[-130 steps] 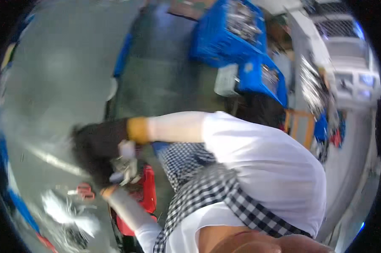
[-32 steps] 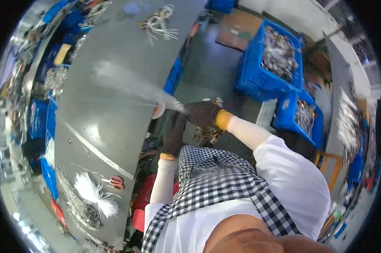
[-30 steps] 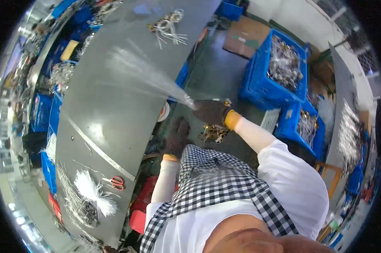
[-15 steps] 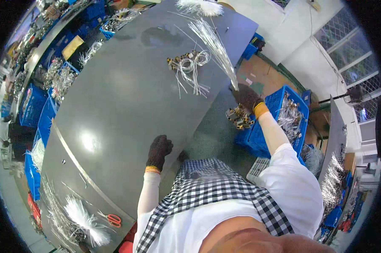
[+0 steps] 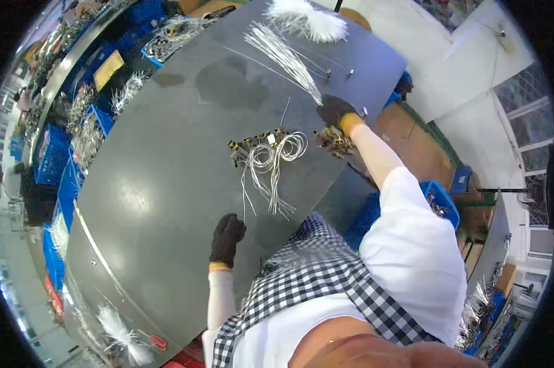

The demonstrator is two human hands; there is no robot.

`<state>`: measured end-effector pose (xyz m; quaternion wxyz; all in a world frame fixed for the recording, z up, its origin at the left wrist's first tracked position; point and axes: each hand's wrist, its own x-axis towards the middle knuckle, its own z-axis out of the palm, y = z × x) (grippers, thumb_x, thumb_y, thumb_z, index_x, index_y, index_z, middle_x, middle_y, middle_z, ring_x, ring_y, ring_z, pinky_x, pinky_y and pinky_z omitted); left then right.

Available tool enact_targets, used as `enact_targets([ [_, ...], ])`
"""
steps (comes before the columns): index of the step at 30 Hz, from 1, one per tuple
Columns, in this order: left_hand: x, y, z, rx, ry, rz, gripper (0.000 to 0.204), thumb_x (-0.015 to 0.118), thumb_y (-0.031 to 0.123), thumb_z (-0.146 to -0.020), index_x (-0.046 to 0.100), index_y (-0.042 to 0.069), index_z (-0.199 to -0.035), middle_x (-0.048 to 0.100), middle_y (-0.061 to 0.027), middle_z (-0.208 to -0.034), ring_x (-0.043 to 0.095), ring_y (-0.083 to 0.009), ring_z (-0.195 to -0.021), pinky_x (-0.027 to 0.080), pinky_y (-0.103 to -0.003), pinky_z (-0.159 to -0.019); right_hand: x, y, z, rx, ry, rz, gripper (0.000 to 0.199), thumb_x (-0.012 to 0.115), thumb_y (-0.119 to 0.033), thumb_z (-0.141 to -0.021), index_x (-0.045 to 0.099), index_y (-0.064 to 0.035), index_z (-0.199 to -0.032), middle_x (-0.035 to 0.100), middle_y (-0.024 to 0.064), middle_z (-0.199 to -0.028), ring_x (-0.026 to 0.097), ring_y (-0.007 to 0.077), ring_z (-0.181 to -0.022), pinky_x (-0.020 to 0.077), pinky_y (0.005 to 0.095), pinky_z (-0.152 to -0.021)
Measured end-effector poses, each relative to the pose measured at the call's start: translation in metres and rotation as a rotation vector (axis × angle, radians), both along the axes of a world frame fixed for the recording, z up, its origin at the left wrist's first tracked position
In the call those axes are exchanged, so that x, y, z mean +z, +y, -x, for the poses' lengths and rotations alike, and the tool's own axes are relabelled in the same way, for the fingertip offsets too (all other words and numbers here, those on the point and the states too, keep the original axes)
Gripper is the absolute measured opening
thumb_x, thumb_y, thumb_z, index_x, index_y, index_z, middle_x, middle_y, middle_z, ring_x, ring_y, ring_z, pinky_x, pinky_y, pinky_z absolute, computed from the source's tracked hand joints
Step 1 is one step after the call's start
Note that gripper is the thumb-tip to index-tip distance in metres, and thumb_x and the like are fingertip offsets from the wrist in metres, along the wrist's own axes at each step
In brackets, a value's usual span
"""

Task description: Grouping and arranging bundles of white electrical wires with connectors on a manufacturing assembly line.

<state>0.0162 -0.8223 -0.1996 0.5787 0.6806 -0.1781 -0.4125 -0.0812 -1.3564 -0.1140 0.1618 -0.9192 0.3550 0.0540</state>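
Two gloved hands are over the grey bench [image 5: 166,184]. The right hand [image 5: 333,111], in a dark glove with a yellow cuff, is stretched far out and closed around the near end of one bundle of thin white wires [image 5: 283,58]. The bundle's long axis runs from that hand away toward the far left, fanning a little at the far end. Just beside the right wrist, on the near side, sits one small cluster of brass-coloured connectors [image 5: 333,140]; whether the hand holds them too cannot be told.

The left hand [image 5: 228,236], also dark-gloved, rests on the bench with fingers loosely curled and nothing in it.

Between the two hands lies one loose pile of coiled white wires with dark and yellow ends [image 5: 267,159], its tails pointing toward the person. Beyond the right hand, at the bench's far edge, lies one fluffy white heap of wires [image 5: 304,15]. Well to the left of the left hand, at the bench's near corner, lies another white tuft [image 5: 120,325]. Blue bins [image 5: 53,153] of parts line the bench's left side, and one blue crate [image 5: 439,202] stands below the right arm.
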Motion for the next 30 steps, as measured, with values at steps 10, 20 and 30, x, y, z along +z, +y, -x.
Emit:
enact_targets([
  [10, 0.058, -0.088, 0.018, 0.216, 0.238, -0.157, 0.040, 0.067, 0.017, -0.096, 0.061, 0.004, -0.133, 0.070, -0.0134, -0.117, 0.071, -0.0217, -0.101, 0.058, -0.038, -0.091, -0.039, -0.103, -0.149, 0.059, 0.268, -0.179, 0.044, 0.053, -0.029, -0.096, 0.067, -0.0090, -0.133, 0.064, 0.0181, -0.139, 0.063, 0.0355, -0.128, 0.0501, 0.0498, -0.105],
  [20, 0.049, -0.117, -0.005, 0.214, 0.110, -0.077, 0.040, 0.061, 0.031, -0.103, 0.060, 0.005, -0.134, 0.074, -0.0112, -0.111, 0.072, -0.0229, -0.098, 0.057, -0.035, -0.086, -0.069, -0.147, -0.152, 0.315, -0.261, 0.090, 0.056, 0.071, -0.043, -0.089, 0.064, -0.0015, -0.126, 0.065, 0.0253, -0.128, 0.064, 0.0407, -0.119, 0.0498, 0.0465, -0.103],
  [30, 0.103, -0.201, -0.012, 0.200, 0.282, 0.052, 0.039, 0.065, 0.021, -0.100, 0.063, 0.002, -0.134, 0.068, -0.0090, -0.120, 0.066, -0.0170, -0.106, 0.054, -0.032, -0.093, -0.020, -0.258, 0.022, 0.240, -0.119, 0.233, 0.038, 0.058, -0.032, -0.099, 0.067, -0.0047, -0.124, 0.065, 0.0205, -0.128, 0.061, 0.0383, -0.120, 0.0481, 0.0455, -0.105],
])
